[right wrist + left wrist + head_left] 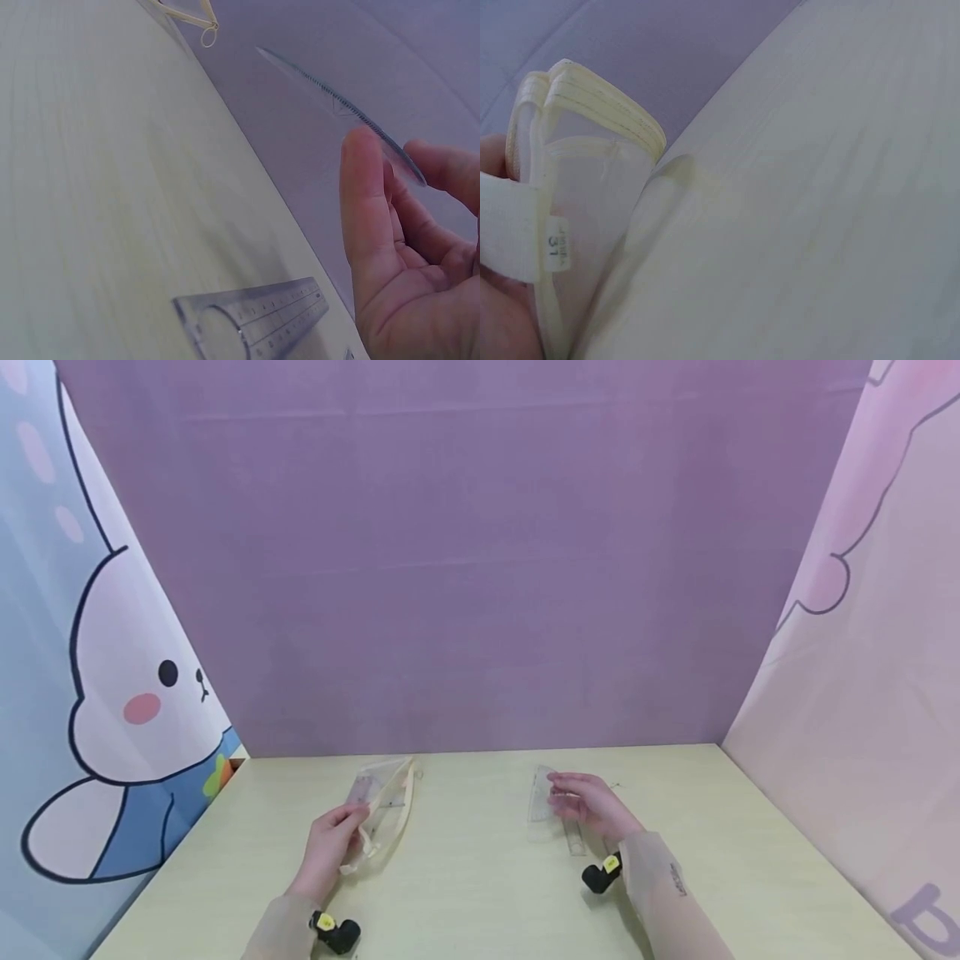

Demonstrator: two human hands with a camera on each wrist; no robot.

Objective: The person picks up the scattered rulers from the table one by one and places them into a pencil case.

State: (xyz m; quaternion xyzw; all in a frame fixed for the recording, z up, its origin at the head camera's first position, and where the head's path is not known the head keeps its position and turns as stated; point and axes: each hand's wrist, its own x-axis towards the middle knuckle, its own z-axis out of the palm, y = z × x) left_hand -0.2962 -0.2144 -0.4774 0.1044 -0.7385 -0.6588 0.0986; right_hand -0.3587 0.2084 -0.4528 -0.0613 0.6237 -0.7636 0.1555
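Note:
My left hand (330,843) grips the near left side of a see-through zip pouch (390,827) with cream edging. Faint purplish shapes with dark marks show through its plastic. In the left wrist view, the pouch's zipped edge (607,109) bends upright, with a small printed tag (557,244) beside the fingers. Farther right, my right hand (592,802) pinches a thin, clear set square (539,802) between thumb and fingers. It appears nearly edge-on in the right wrist view, tick marks along its edge. Below this hand, a clear ruler (274,319) with a round cut-out lies on the table.
A small, thin item (617,786) lies just past the right hand. The pale wooden table (480,877) meets a purple cloth backdrop (480,568) at its far edge. Printed cloths hang on both sides, the left one showing a cartoon rabbit (150,668).

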